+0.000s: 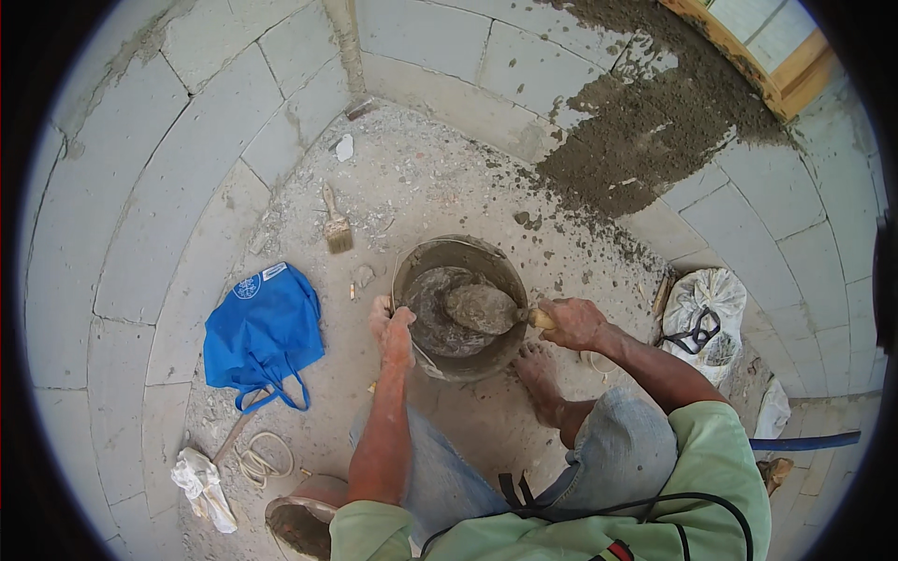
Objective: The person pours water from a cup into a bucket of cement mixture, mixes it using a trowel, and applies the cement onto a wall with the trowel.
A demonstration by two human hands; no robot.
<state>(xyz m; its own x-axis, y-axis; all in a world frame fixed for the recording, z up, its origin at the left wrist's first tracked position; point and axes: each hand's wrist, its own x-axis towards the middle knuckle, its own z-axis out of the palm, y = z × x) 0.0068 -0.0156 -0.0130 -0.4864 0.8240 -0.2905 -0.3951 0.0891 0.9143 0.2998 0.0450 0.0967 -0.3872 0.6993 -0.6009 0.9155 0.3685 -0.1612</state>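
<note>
A metal-handled bucket point(426, 365) of wet grey mortar point(430, 309) sits on the dusty floor in front of me. My left hand point(392, 329) is closed on the bucket's left rim. My right hand point(569, 324) grips the handle of a trowel point(480, 308), whose mortar-coated blade lies inside the bucket, over the mortar. My bare right foot point(541, 383) is beside the bucket's right side.
Block walls point(140, 234) surround me, with mortar smeared point(636, 131) below a wooden frame point(795, 84). Around me lie a brush point(337, 224), blue bag point(257, 327), white sack point(702, 327), coiled cord point(262, 467) and another container point(285, 524) at lower left.
</note>
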